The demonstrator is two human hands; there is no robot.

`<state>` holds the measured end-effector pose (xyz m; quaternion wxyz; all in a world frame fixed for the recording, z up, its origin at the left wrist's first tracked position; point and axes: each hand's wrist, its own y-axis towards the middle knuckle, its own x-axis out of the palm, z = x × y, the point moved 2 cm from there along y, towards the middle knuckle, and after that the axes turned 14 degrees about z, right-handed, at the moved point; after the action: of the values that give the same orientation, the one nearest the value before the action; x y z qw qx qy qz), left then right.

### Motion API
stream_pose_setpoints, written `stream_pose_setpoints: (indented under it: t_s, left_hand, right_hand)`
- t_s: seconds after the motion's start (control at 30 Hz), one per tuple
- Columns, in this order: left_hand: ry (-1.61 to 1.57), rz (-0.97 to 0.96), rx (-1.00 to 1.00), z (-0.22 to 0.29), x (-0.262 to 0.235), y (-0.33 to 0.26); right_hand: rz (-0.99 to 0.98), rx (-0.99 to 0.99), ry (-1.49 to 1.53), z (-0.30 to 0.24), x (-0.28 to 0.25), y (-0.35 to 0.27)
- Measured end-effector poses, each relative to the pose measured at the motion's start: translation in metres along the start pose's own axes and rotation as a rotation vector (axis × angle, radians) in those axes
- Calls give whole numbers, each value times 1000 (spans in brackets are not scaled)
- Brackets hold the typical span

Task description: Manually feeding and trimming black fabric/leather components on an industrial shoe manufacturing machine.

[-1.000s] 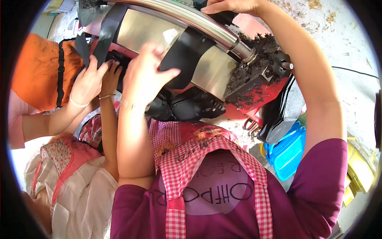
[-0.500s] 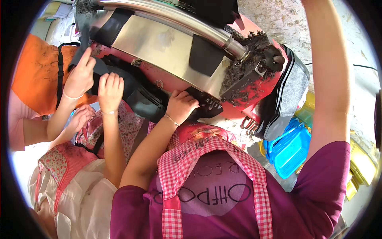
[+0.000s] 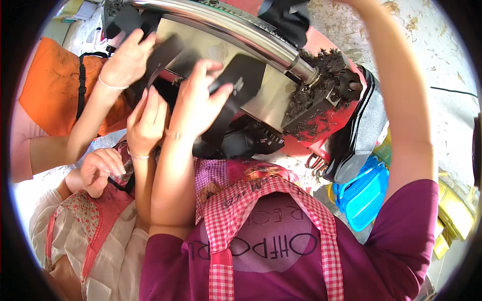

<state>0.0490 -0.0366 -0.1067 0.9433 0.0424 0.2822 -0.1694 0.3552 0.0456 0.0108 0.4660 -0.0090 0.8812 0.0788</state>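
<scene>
My left hand (image 3: 190,103) hovers over the front of a metal-topped machine, thumb and index finger spread apart. Beside it a black flat piece (image 3: 246,75) lies over the metal plate (image 3: 268,103), its lower part running down behind my wrist. I cannot make out any grip on that piece. My right forearm (image 3: 401,100) reaches up to the top edge of the picture, where the hand is cut off. Near that edge another bunched black piece (image 3: 288,22) hangs behind the shiny metal roller (image 3: 241,32).
Co-workers' hands (image 3: 123,62) (image 3: 148,123) handle black pieces at the left. Dark lint (image 3: 321,75) covers the machine's right end. A stack of grey-black pieces (image 3: 354,140) hangs there, above a blue plastic basket (image 3: 364,193). Yellow packages (image 3: 454,210) lie farther right.
My left hand has risen from the machine's front edge up and to the left, its fingers spreading. My right forearm has swung left at the top. Co-workers' hands and black pieces have shifted.
</scene>
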Motion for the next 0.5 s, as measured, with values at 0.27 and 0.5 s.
stream_pose_setpoints:
  t_s: [0.27,0.5]
  left_hand:
    - [335,495,496,48,8,-9]
    - [-88,53,158,-50,87,-103]
  right_hand:
    - [-501,296,80,55,79,-20]
    - [-175,300,718,49,11,-5]
